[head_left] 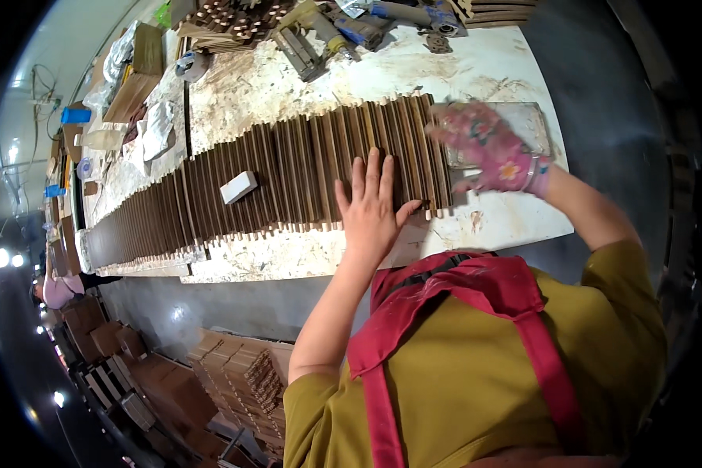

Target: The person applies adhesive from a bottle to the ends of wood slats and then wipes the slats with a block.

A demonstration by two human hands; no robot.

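Note:
A long row of dark brown wooden slats (288, 168), set side by side with pale dowel ends along their edges, runs across the table. My bare left hand (370, 207) lies flat on the right part of the row, fingers spread. At the row's right end is my right hand (495, 148) in a pink floral glove, blurred by motion. Its thumb and fingers look apart, and nothing shows between them. Partly behind that hand lies a flat, greyish rectangular tray-like piece (532, 125). Atop the slats, left of my left hand, rests a small white block (239, 187).
The stained white table (507, 70) ends in a curved right edge. Toward its far side lie power tools (320, 35), a tape roll (191, 66) and piled wooden pieces (234, 19). Stacked brown pieces (242, 374) stand below the near edge. Another person (61, 288) is at far left.

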